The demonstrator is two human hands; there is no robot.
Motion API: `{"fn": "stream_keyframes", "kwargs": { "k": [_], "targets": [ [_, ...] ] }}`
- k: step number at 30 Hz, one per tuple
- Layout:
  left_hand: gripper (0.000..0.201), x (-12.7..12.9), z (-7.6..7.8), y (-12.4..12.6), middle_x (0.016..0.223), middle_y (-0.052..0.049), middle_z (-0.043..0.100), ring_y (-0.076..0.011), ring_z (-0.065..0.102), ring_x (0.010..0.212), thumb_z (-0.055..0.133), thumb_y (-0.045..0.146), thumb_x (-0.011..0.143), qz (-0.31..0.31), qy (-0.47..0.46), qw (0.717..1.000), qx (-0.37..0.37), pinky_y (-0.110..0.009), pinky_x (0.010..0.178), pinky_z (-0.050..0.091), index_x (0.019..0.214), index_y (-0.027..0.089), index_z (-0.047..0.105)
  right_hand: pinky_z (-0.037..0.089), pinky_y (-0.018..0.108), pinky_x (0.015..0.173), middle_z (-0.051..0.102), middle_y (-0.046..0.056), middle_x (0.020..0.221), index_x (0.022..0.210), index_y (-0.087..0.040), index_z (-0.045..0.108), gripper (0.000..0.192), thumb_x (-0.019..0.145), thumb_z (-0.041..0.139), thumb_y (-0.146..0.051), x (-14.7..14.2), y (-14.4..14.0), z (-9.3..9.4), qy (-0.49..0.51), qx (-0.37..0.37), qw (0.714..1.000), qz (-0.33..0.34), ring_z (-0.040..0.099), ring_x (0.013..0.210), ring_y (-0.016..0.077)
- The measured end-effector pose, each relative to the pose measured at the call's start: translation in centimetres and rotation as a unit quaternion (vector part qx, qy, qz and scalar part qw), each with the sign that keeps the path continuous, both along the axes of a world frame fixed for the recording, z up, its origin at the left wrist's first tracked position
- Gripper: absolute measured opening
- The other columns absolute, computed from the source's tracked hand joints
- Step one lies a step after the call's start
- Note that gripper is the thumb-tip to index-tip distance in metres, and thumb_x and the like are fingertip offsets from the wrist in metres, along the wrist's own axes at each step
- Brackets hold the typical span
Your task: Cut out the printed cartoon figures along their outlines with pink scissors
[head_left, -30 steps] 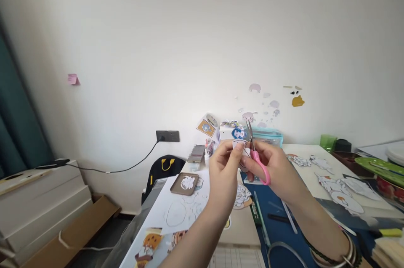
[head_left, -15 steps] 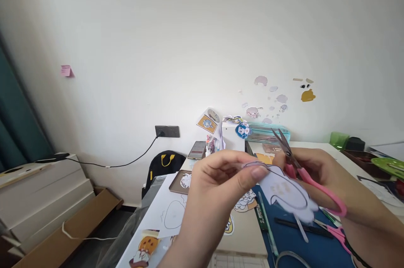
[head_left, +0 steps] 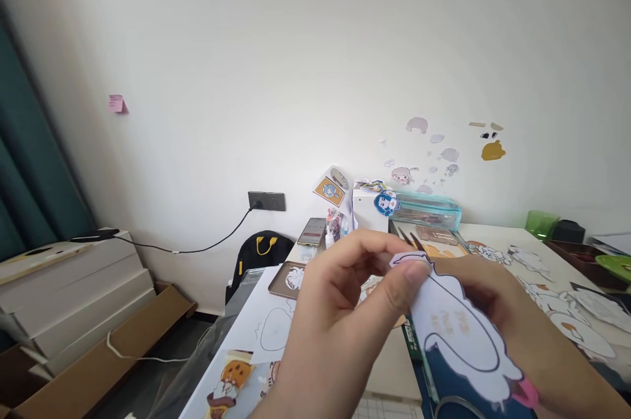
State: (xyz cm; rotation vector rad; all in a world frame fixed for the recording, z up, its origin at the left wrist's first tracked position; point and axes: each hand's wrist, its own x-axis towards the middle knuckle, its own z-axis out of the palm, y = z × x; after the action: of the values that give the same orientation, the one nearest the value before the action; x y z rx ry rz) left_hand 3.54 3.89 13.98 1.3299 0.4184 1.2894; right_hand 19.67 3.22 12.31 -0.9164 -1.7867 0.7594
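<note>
I see one white paper cutout (head_left: 456, 333) with a black outline held up above the counter (head_left: 379, 360), its long axis slanting from upper left down to lower right, the narrow end pointing up-left toward my left hand and the broad scalloped end hanging low on the right. My left hand (head_left: 345, 314) is closed on that narrow tip, thumb and forefinger pinching it. My right hand (head_left: 497, 300) sits behind and under the cutout, mostly hidden by it; a bit of pink scissor handle (head_left: 525, 394) shows at the lower right edge of the paper, so this hand seems wrapped around one pair of scissors, though I cannot see the blades. The cutout lies between both hands, touching the left and overlapping the right. Below, on the counter, lies one blue cutting mat (head_left: 458, 386). Toward the far edge I count one phone (head_left: 311, 231), one white box (head_left: 369, 210) and one teal case (head_left: 428, 210). Several more cutouts (head_left: 566, 314) are spread along the right side.
</note>
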Motion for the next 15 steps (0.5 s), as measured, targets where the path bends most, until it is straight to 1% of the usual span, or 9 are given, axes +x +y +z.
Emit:
{"fn": "stream_keyframes", "kwargs": {
  "k": [3, 5, 6, 7, 10, 12, 15],
  "targets": [
    [0.009, -0.3, 0.1, 0.3, 0.073, 0.002, 0.068, -0.01, 0.061, 0.067, 0.078, 0.019, 0.074, -0.028, -0.023, 0.999, -0.031, -0.014, 0.059, 0.052, 0.078, 0.026, 0.073, 0.027, 0.025, 0.042, 0.03, -0.007, 0.053, 0.06, -0.024, 0.048, 0.034, 0.074, 0.066, -0.049, -0.4, -0.2, 0.3, 0.01, -0.015, 0.998, 0.053, 0.024, 0.05, 0.0128],
    [0.009, -0.5, 0.1, 0.5, 0.073, 0.002, 0.07, -0.0098, 0.063, 0.067, 0.078, 0.019, 0.074, -0.052, -0.037, 0.997, -0.039, -0.014, 0.06, 0.053, 0.079, 0.026, 0.074, 0.025, 0.024, 0.041, 0.03, -0.007, 0.051, 0.058, -0.024, 0.046, 0.042, 0.07, 0.066, -0.059, -0.5, -0.3, 0.4, 0.019, -0.004, 0.998, 0.052, 0.023, 0.048, 0.0122],
    [0.007, -0.5, 0.1, 0.6, 0.073, 0.002, 0.07, -0.0097, 0.063, 0.066, 0.077, 0.019, 0.075, -0.062, -0.045, 0.996, -0.037, -0.014, 0.061, 0.053, 0.078, 0.025, 0.075, 0.025, 0.024, 0.041, 0.03, -0.007, 0.051, 0.058, -0.024, 0.046, 0.042, 0.07, 0.065, -0.06, -0.5, -0.3, 0.3, 0.019, 0.005, 0.999, 0.047, 0.023, 0.048, 0.012],
    [0.005, -0.6, 0.1, 0.7, 0.073, 0.002, 0.071, -0.0097, 0.063, 0.065, 0.076, 0.02, 0.076, -0.069, -0.05, 0.996, -0.034, -0.015, 0.062, 0.053, 0.077, 0.024, 0.075, 0.024, 0.024, 0.041, 0.03, -0.008, 0.051, 0.059, -0.024, 0.047, 0.039, 0.072, 0.064, -0.057, -0.5, -0.3, 0.1, 0.018, 0.011, 0.999, 0.041, 0.023, 0.048, 0.0119],
    [0.006, -0.7, 0.1, 0.5, 0.069, 0.002, 0.069, -0.0087, 0.062, 0.064, 0.073, 0.018, 0.08, -0.08, -0.06, 0.995, -0.031, -0.016, 0.063, 0.053, 0.076, 0.022, 0.075, 0.026, 0.022, 0.041, 0.032, -0.007, 0.052, 0.06, -0.025, 0.048, 0.024, 0.072, 0.067, -0.034, -0.4, -0.2, -0.4, 0.002, 0.026, 0.999, 0.03, 0.026, 0.048, 0.012],
    [0.009, -0.9, 0.2, 0.3, 0.068, 0.003, 0.068, -0.0072, 0.061, 0.063, 0.07, 0.015, 0.082, -0.091, -0.064, 0.993, -0.03, -0.015, 0.063, 0.052, 0.076, 0.02, 0.074, 0.028, 0.02, 0.039, 0.033, -0.007, 0.052, 0.058, -0.025, 0.045, 0.024, 0.068, 0.067, -0.024, -0.3, -0.2, -0.6, -0.013, 0.036, 0.999, 0.028, 0.031, 0.049, 0.0127],
    [0.01, -1.0, 0.3, 0.2, 0.068, 0.004, 0.066, -0.0051, 0.06, 0.062, 0.069, 0.014, 0.084, -0.102, -0.064, 0.992, -0.029, -0.013, 0.063, 0.051, 0.076, 0.019, 0.074, 0.031, 0.019, 0.038, 0.036, -0.006, 0.051, 0.056, -0.025, 0.044, 0.024, 0.067, 0.066, -0.021, -0.4, -0.2, -0.4, -0.03, 0.044, 0.998, 0.026, 0.035, 0.048, 0.0132]
  ]
}}
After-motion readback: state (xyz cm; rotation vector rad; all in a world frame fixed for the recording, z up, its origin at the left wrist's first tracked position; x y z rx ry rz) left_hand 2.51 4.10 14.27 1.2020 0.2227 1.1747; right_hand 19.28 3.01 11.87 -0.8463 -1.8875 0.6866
